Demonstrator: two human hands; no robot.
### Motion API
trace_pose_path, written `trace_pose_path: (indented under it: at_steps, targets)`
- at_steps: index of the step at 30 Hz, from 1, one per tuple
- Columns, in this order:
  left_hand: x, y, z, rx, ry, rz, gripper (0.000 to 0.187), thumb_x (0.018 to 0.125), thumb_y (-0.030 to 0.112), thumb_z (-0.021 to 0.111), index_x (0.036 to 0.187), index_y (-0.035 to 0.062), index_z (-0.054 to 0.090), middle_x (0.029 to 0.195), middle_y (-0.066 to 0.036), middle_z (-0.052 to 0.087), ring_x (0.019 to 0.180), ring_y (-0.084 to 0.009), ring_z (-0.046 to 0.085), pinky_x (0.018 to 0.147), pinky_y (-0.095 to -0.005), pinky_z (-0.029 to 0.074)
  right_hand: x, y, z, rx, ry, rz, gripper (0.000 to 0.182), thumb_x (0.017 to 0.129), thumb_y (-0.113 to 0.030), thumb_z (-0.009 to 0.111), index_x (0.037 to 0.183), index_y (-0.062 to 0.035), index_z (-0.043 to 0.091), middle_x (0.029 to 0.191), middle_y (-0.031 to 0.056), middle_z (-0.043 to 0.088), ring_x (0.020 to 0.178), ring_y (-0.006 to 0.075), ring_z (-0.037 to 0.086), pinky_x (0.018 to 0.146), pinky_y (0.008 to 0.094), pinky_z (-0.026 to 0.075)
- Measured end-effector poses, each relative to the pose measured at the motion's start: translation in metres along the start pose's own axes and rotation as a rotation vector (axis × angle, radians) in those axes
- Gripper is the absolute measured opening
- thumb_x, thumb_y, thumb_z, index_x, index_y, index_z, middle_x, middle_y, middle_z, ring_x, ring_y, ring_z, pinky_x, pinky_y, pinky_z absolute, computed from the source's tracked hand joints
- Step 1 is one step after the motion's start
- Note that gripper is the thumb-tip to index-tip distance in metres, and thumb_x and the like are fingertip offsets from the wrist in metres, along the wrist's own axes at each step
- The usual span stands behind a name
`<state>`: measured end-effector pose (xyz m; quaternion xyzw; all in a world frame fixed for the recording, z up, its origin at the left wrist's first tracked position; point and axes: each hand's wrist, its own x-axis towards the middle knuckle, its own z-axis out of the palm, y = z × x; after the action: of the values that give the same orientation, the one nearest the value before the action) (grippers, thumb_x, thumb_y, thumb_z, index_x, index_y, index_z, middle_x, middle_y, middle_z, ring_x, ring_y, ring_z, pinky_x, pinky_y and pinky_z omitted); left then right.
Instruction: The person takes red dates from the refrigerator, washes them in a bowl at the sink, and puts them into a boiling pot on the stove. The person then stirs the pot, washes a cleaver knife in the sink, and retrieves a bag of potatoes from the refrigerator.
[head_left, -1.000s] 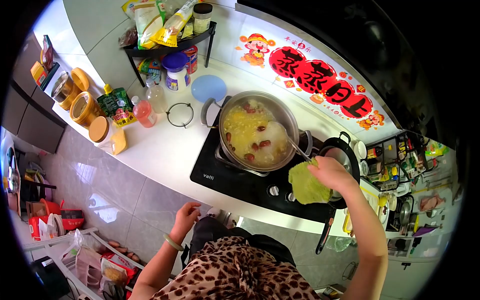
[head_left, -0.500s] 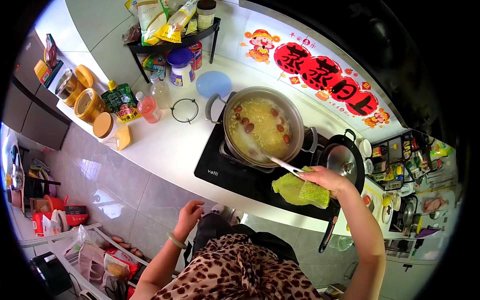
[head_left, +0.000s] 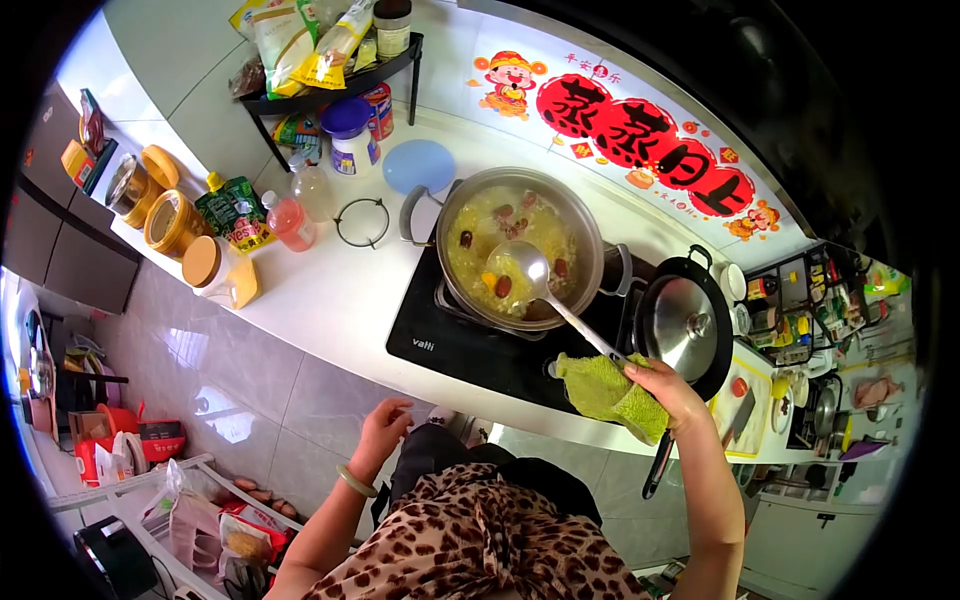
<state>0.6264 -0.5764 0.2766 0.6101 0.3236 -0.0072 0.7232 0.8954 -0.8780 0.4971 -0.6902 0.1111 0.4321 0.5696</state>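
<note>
My right hand (head_left: 665, 392) grips the handle of a metal ladle (head_left: 530, 265), with a green cloth (head_left: 612, 392) wrapped at the grip and hanging below it. The ladle's bowl is raised at the broth's surface inside a large steel pot (head_left: 592, 222). Pale yellow broth, red dates and small grains fill the pot, and an orange bit lies by the bowl. Under the pot is a black glass cooktop (head_left: 470, 358). My left hand (head_left: 383, 430) hangs beside the counter's front edge, holding nothing, its fingers loosely bent.
A lidded wok (head_left: 685, 325) stands right of the pot, its handle jutting past the counter edge. Leftward lie a wire ring (head_left: 361, 222), a blue mat (head_left: 418, 166), a pink bottle (head_left: 290, 222) and several jars. A corner shelf (head_left: 350, 80) holds packets.
The ladle's bowl, sunk in the broth before, now shows at the surface. My right hand has shifted slightly right and down with ladle and cloth; my left hand stays by the counter.
</note>
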Motion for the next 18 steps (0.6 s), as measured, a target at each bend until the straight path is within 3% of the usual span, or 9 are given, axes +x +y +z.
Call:
trace_pose_path:
  at_steps: [3, 4, 7, 8, 9, 12, 15, 18]
  targets:
    - [0.004, 0.036, 0.024, 0.068, -0.162, 0.055, 0.024, 0.091, 0.006, 0.056, 0.114, 0.0021, 0.06, 0.086, -0.005, 0.064, 0.068, -0.01, 0.059, 0.059, -0.0249, 0.049, -0.003, 0.015, -0.014, -0.338, 0.027, -0.145, 0.033, 0.092, -0.029, 0.063, 0.109, -0.0003, 0.062, 0.092, 0.0018, 0.067, 0.08, 0.0114, 0.062, 0.07, 0.0281, 0.049]
    - [0.004, 0.051, 0.036, 0.037, -0.273, 0.063, 0.025, 0.094, 0.011, 0.055, 0.118, 0.0033, 0.059, 0.089, -0.004, 0.064, 0.072, -0.01, 0.06, 0.061, -0.0239, 0.048, -0.009, 0.013, -0.009, -0.507, 0.084, -0.228, 0.03, 0.092, -0.028, 0.064, 0.104, -0.0006, 0.062, 0.083, 0.0037, 0.064, 0.074, 0.0116, 0.058, 0.066, 0.027, 0.047]
    - [0.007, 0.101, 0.083, -0.024, -0.62, 0.069, 0.034, 0.1, 0.023, 0.052, 0.129, 0.0062, 0.054, 0.104, -0.005, 0.063, 0.088, -0.011, 0.062, 0.072, -0.0239, 0.048, -0.034, -0.003, 0.023, -0.892, 0.261, -0.35, 0.028, 0.09, -0.029, 0.065, 0.1, -0.0027, 0.063, 0.072, 0.0097, 0.062, 0.065, 0.0182, 0.058, 0.061, 0.0311, 0.046]
    - [0.005, 0.123, 0.101, -0.073, -0.678, 0.03, 0.038, 0.101, 0.027, 0.05, 0.133, 0.0072, 0.05, 0.11, -0.005, 0.061, 0.096, -0.0124, 0.06, 0.078, -0.0253, 0.048, -0.03, 0.007, 0.022, -1.1, 0.341, -0.488, 0.027, 0.089, -0.03, 0.063, 0.098, -0.0044, 0.06, 0.068, 0.016, 0.061, 0.062, 0.0293, 0.061, 0.059, 0.038, 0.048]
    - [0.001, 0.139, 0.119, -0.121, -0.738, -0.011, 0.042, 0.101, 0.031, 0.048, 0.136, 0.0083, 0.047, 0.117, -0.006, 0.059, 0.104, -0.0139, 0.059, 0.084, -0.0266, 0.047, -0.032, 0.008, 0.027, -1.205, 0.382, -0.494, 0.028, 0.09, -0.032, 0.061, 0.097, -0.0045, 0.058, 0.071, 0.0163, 0.062, 0.063, 0.0312, 0.063, 0.059, 0.0403, 0.048]
    - [-0.005, 0.153, 0.164, -0.406, -0.83, -0.233, 0.06, 0.1, 0.047, 0.044, 0.146, 0.0119, 0.029, 0.134, -0.006, 0.049, 0.122, -0.0177, 0.048, 0.097, -0.0344, 0.041, -0.031, 0.015, 0.052, -1.465, 0.493, -0.535, 0.028, 0.09, -0.033, 0.058, 0.099, -0.0069, 0.053, 0.074, 0.0148, 0.065, 0.063, 0.0351, 0.065, 0.055, 0.0472, 0.051]
    - [-0.017, 0.165, 0.191, -0.632, -0.748, -0.329, 0.072, 0.095, 0.055, 0.05, 0.145, 0.0082, 0.028, 0.133, -0.009, 0.046, 0.124, -0.0209, 0.044, 0.099, -0.0406, 0.039, -0.033, 0.02, 0.08, -1.462, 0.508, -0.492, 0.035, 0.084, -0.03, 0.061, 0.106, -0.0046, 0.054, 0.085, 0.0162, 0.066, 0.068, 0.0358, 0.066, 0.057, 0.0461, 0.052]
    - [-0.017, 0.163, 0.201, -0.794, -0.612, -0.302, 0.056, 0.097, 0.046, 0.052, 0.136, 0.008, 0.038, 0.127, -0.006, 0.05, 0.118, -0.0185, 0.048, 0.097, -0.0392, 0.042, -0.037, 0.03, 0.092, -1.425, 0.43, -0.613, 0.04, 0.087, -0.031, 0.059, 0.116, -0.0032, 0.055, 0.09, 0.0152, 0.063, 0.067, 0.0338, 0.067, 0.057, 0.0422, 0.055]
